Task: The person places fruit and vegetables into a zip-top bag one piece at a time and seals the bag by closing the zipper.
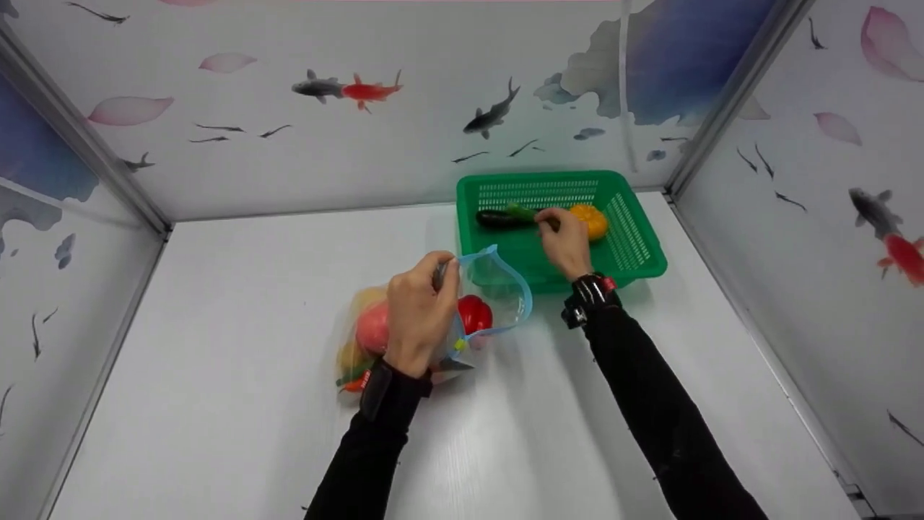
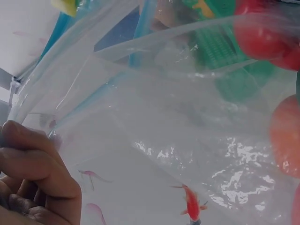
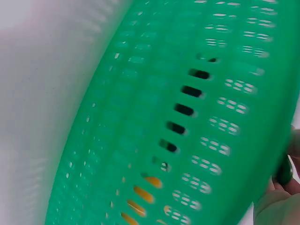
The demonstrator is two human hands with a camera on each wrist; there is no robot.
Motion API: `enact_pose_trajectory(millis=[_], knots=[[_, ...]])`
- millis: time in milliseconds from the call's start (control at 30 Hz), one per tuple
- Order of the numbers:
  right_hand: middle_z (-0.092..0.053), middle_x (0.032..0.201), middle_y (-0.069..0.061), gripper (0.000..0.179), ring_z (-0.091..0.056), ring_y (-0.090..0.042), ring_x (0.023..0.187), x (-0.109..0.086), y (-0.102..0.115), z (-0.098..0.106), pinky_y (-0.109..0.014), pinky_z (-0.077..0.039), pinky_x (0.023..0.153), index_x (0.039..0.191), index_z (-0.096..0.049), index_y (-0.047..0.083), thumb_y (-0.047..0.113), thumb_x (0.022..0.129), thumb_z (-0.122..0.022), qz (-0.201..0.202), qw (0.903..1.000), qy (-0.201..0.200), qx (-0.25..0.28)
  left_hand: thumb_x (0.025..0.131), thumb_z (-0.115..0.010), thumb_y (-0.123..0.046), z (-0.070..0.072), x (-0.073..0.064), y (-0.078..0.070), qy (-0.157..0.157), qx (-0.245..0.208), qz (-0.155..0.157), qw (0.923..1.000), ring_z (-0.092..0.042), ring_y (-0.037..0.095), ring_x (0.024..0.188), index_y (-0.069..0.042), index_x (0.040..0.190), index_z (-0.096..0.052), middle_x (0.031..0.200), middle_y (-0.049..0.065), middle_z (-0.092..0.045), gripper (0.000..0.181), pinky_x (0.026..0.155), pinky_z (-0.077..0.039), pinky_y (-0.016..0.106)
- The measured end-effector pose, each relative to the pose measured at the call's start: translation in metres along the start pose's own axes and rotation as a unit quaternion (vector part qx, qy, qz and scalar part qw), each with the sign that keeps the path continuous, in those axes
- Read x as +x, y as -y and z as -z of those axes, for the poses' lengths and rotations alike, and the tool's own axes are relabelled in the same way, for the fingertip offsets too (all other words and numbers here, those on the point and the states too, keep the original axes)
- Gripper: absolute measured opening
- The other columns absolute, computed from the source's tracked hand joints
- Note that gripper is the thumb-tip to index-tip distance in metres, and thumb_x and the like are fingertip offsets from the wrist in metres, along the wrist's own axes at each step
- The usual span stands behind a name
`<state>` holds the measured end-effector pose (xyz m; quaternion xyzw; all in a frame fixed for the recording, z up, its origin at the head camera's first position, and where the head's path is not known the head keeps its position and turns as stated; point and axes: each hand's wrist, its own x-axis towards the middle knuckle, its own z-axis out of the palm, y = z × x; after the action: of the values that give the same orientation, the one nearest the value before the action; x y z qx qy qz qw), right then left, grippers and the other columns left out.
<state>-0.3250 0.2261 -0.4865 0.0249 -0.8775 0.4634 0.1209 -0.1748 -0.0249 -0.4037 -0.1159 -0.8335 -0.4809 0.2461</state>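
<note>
My left hand grips the upper rim of a clear zip bag with a blue edge and a yellow slider. Its mouth gapes toward the basket. Inside the bag show a red bell pepper, a round pink-red item and other produce, partly hidden by the hand. My right hand reaches into a green basket and pinches a slim green vegetable. A dark green end of it shows between the fingers in the right wrist view. A dark eggplant lies beside it.
A ribbed yellow-orange vegetable sits in the basket, right of my right hand. The basket stands at the back of the white table, close to the back wall. Panels printed with fish and petals enclose the table on three sides.
</note>
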Motion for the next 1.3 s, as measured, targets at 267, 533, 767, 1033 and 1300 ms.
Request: enact_pose_trajectory(millis=[267,533,767,1033,1300], knots=[[-0.067,0.107,-0.021,0.033,-0.069,-0.021,0.088,-0.044,0.026,0.018,-0.029,-0.057,0.075,0.128,-0.057,0.001,0.015,0.098,-0.059,-0.009,0.9616,-0.031,0.273,0.097,-0.059,-0.015,0.001,0.003,0.001,-0.011,0.009,0.000,0.9999,-0.040,0.013,0.048,-0.002,0.097,-0.072,0.054,0.004,-0.047,0.018,0.047,-0.026,0.023],[-0.071,0.083,-0.013,0.022,-0.067,-0.017,0.070,-0.081,0.055,0.020,-0.027,-0.057,0.065,0.110,-0.068,-0.001,0.012,0.092,-0.068,0.056,0.9195,-0.051,0.386,0.097,-0.057,-0.015,0.000,0.010,0.000,-0.002,0.019,0.020,0.9996,-0.037,0.012,0.046,-0.004,0.096,-0.073,0.051,0.000,-0.041,0.019,0.047,-0.023,0.025],[-0.070,0.081,-0.007,0.017,-0.063,-0.015,0.063,-0.101,0.064,0.016,-0.024,-0.054,0.059,0.103,-0.070,-0.003,0.003,0.088,-0.069,0.161,0.9498,0.004,0.268,0.097,-0.057,-0.016,-0.002,0.015,-0.004,-0.004,0.019,0.024,0.9995,-0.040,0.015,0.047,-0.004,0.096,-0.072,0.052,0.003,-0.044,0.019,0.048,-0.025,0.026],[-0.073,0.090,-0.004,0.021,-0.061,-0.014,0.072,-0.108,0.073,-0.004,-0.025,-0.050,0.061,0.108,-0.074,0.008,0.020,0.092,-0.069,0.263,0.9631,0.021,-0.055,0.097,-0.057,-0.017,-0.005,0.017,-0.008,0.012,0.034,0.023,0.9991,-0.041,0.014,0.045,-0.003,0.099,-0.072,0.052,0.003,-0.045,0.020,0.045,-0.027,0.025],[-0.075,0.091,-0.001,0.022,-0.061,-0.020,0.084,-0.102,0.095,-0.016,-0.035,-0.049,0.073,0.113,-0.074,0.011,0.020,0.095,-0.065,0.261,0.9404,0.123,-0.180,0.098,-0.056,-0.016,-0.004,0.019,-0.010,0.012,0.033,0.003,0.9994,-0.038,0.012,0.044,-0.002,0.100,-0.072,0.052,0.004,-0.046,0.021,0.046,-0.026,0.024]])
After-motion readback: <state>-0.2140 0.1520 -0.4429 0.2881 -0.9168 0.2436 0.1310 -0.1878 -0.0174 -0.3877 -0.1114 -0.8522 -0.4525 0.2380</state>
